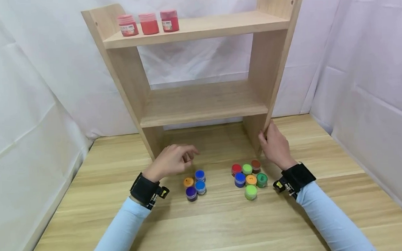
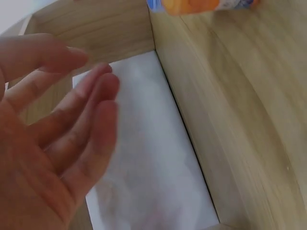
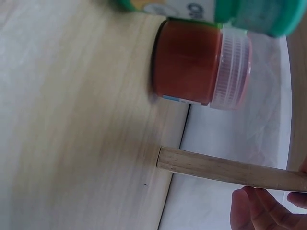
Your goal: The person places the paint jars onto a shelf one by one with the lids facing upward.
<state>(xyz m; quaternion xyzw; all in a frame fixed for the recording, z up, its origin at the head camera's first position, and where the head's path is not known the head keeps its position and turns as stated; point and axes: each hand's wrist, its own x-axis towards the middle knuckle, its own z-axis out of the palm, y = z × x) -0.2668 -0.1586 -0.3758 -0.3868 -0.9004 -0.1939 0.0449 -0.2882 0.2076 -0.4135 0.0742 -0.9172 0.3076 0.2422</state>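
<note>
A wooden shelf stands at the back of the table. My right hand pinches the front edge of its right side panel near the bottom; in the right wrist view, fingertips lie against that panel. My left hand hovers in front of the lower left, fingers loosely bent and nothing between them. Below it is a cluster of small paint jars: an orange jar, a purple jar and two blue ones. Near the right hand stands a second cluster, including a brown jar and a dark green jar.
Three red and pink-lidded jars, one a red jar, stand on the top shelf board at its left end. White cloth hangs behind and at both sides of the wooden table.
</note>
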